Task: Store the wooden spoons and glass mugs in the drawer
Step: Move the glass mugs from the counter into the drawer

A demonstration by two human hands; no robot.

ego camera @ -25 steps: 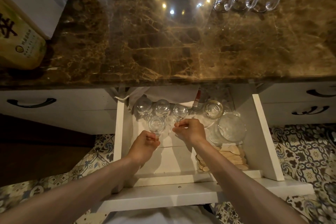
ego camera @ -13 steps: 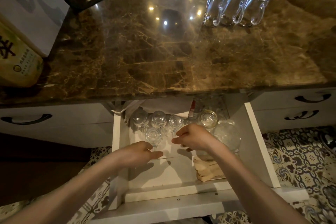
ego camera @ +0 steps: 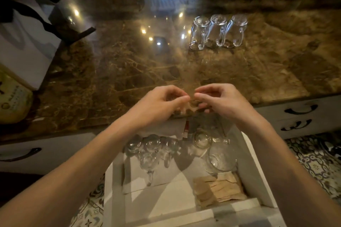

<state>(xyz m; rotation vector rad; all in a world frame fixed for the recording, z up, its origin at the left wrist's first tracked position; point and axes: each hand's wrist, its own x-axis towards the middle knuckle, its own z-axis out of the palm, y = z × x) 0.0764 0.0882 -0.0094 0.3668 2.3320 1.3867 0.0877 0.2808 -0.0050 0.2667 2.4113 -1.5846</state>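
Three glass mugs (ego camera: 217, 32) stand upside down in a row on the marble counter (ego camera: 110, 72), ahead and to the right of my hands. My right hand (ego camera: 219, 100) is nearer; my left hand (ego camera: 160, 104) hovers beside it, fingertips almost meeting. Both are empty, fingers loosely curled, above the open drawer (ego camera: 258, 171).

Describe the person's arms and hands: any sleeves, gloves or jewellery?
Both arms are bare as far as the frame shows: no sleeves in view. The left hand and right hand wear no gloves, and no rings, watch or bracelet are visible, though motion blur softens the fingers.
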